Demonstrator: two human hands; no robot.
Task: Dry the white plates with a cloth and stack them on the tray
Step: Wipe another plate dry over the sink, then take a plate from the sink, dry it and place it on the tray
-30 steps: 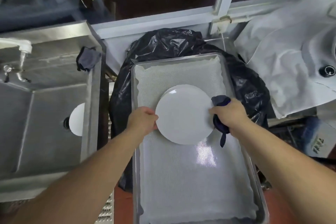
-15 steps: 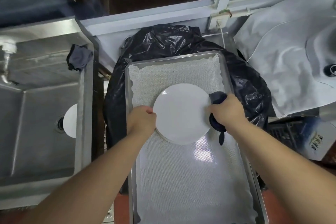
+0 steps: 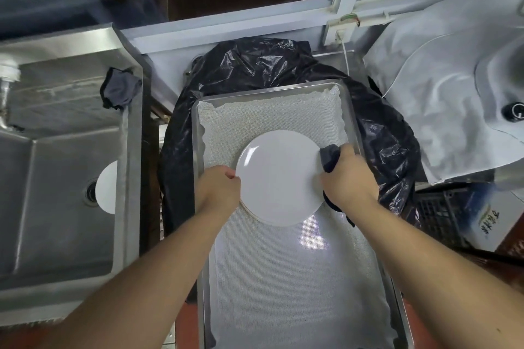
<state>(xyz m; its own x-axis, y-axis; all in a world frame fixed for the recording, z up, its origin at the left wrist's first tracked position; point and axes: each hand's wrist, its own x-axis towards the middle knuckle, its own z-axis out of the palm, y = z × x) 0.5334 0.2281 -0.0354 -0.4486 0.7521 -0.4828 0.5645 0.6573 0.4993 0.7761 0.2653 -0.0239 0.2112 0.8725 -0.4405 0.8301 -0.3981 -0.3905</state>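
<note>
The tray (image 3: pixel 350 110) sits right of the sink (image 3: pixel 56 201), over a bag (image 3: pixel 283 65). Plates (image 3: pixel 279 178) lie stacked on its mat (image 3: pixel 297 278) (another plate (image 3: pixel 106 191) rests in the sink).

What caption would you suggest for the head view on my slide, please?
Both hands set a white plate on the stack in the lined tray, the right hand also gripping a dark cloth.

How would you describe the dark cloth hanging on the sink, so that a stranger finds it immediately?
Start at the steel sink on the left. On the far end of its right wall a small dark cloth hangs over the rim. No hand touches it, unlike the other dark cloth, which the right hand holds beside the white plate on the tray.
</note>
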